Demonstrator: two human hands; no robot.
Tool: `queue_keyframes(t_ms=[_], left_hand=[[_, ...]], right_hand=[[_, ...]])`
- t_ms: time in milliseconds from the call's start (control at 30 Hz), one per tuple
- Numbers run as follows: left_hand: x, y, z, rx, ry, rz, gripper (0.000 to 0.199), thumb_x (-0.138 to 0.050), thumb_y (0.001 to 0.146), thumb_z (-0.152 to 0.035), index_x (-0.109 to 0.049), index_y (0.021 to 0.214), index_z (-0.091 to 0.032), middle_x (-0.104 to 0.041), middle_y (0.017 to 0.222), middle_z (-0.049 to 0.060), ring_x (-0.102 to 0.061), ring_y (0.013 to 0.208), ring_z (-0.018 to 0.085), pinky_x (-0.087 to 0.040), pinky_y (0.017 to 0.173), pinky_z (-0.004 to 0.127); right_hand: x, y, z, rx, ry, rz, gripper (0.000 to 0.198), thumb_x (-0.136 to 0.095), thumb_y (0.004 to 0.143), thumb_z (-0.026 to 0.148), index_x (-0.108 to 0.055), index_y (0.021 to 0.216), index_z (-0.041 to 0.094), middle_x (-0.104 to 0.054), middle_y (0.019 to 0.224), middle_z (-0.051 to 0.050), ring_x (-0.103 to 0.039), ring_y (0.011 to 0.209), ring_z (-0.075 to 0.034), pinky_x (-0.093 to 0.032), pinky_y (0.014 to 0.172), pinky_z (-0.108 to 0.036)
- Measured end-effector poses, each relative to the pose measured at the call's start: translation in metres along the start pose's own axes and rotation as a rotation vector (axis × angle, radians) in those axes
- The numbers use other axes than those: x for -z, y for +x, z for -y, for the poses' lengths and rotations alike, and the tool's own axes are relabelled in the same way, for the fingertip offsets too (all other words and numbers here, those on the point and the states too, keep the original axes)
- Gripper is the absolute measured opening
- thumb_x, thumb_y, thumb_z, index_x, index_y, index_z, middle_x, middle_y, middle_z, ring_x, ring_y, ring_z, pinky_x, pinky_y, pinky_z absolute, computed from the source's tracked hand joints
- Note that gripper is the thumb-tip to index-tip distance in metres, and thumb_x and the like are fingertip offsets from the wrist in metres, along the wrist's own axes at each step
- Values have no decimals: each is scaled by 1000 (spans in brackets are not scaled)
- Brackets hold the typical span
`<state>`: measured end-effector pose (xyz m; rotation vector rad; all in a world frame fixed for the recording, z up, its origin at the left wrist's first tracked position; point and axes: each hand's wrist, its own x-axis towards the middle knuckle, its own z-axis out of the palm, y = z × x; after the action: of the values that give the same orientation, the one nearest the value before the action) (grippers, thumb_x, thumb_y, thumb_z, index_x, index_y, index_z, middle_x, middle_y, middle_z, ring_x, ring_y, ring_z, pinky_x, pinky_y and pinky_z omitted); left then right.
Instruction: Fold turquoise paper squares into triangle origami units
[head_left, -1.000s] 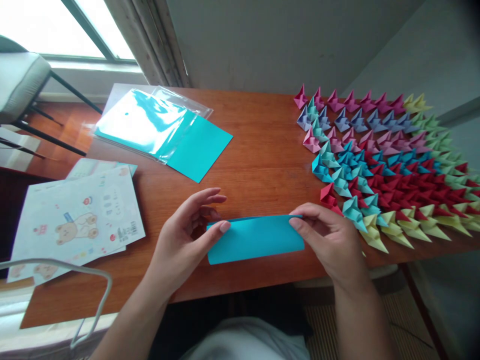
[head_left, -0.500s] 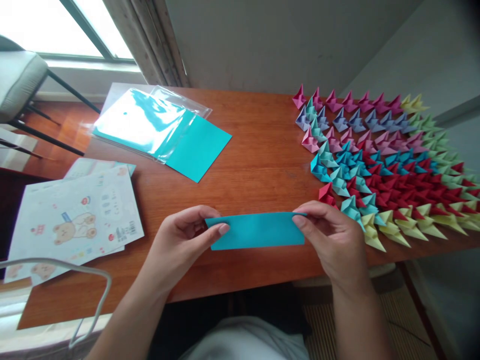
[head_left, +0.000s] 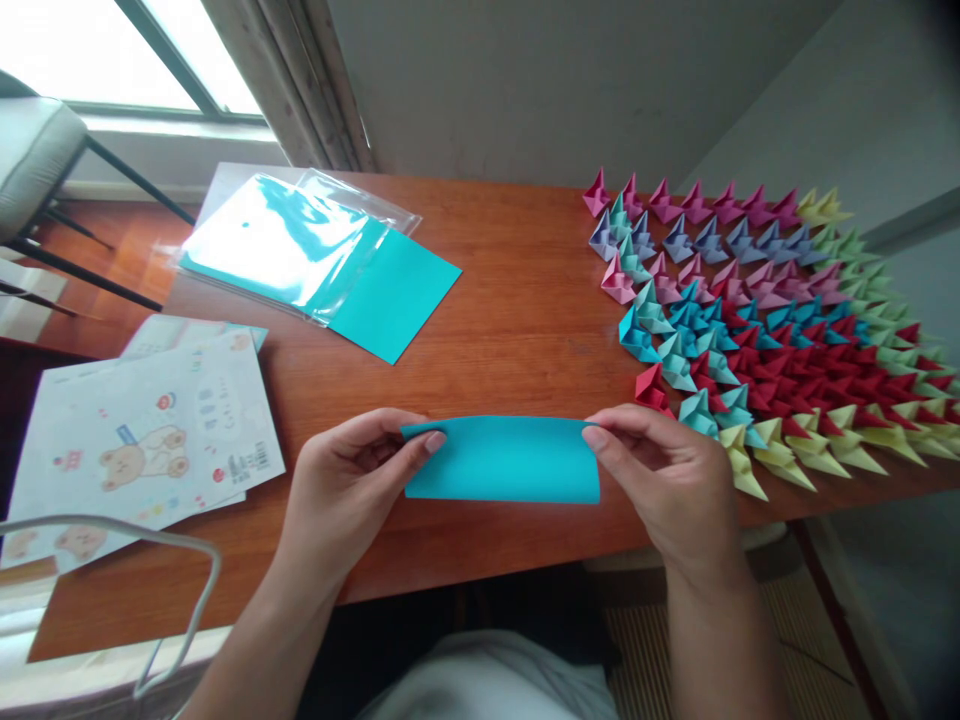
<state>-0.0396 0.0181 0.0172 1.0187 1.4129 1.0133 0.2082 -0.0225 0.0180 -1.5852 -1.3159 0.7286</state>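
A sheet of turquoise paper (head_left: 502,460) is stretched between my hands above the near part of the table, bowed along its upper edge. My left hand (head_left: 360,470) pinches its upper left corner between thumb and fingers. At the upper right corner, my right hand (head_left: 660,470) grips it the same way. Beyond, a clear plastic sleeve (head_left: 277,250) holds more turquoise sheets, and one turquoise sheet (head_left: 397,295) sticks out of its open end. To the right stand rows of folded paper pieces (head_left: 810,370) in red, blue, pink, purple, green and yellow.
Printed sheets with a bear drawing (head_left: 150,440) lie on the left of the wooden table (head_left: 517,330). A white curved tube (head_left: 202,550) crosses the lower left. A chair (head_left: 37,160) stands by the window, and a curtain (head_left: 300,80) hangs behind the table.
The turquoise paper now shows more height and a curved upper edge, where before it was flatter and narrower. My left hand has shifted slightly left; the grips stay the same.
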Motion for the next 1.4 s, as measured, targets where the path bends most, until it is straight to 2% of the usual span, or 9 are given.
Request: queue_keyframes(t_ms=[267,467,1033,1233,1400], left_hand=[[0,0,0,-2,9,29,18,-89,64,-28,-76,73,-19,-66,65,-1,-56,57,9,-45,48,13],[0,-1,1,-26,22,23,17,-89,65,-28,-76,73,-19,-68,67,-1,-58,60,9,-47,51,13],[-1,-1,0,-33,15,39,16,-88,66,-27,-77,74,-18,-68,66,0,-56,57,10,-46,48,15],[-1,-2,1,-39,-33,74,12,-86,69,-24,-76,74,-18,-66,65,-1,-55,56,8,-44,48,13],[-2,-3,1,-26,-40,76,13,-86,69,-24,-76,74,-17,-66,64,-1,-57,57,9,-45,49,14]], right_hand=[[1,0,-2,-10,23,-12,4,-77,84,28,-78,87,29,-77,84,4,-71,74,-13,-58,69,-22],[4,-1,-2,-30,30,20,8,-77,85,26,-77,91,30,-77,88,4,-71,78,-13,-58,73,-21],[2,0,-2,-16,-12,-14,3,-77,84,29,-78,87,28,-77,84,3,-71,75,-14,-59,72,-23],[3,0,-3,-20,8,-3,4,-77,84,28,-78,88,28,-77,84,2,-72,74,-14,-61,69,-22],[2,-1,-5,-59,-3,-32,9,-79,81,33,-78,86,26,-77,82,0,-72,73,-17,-63,68,-26]])
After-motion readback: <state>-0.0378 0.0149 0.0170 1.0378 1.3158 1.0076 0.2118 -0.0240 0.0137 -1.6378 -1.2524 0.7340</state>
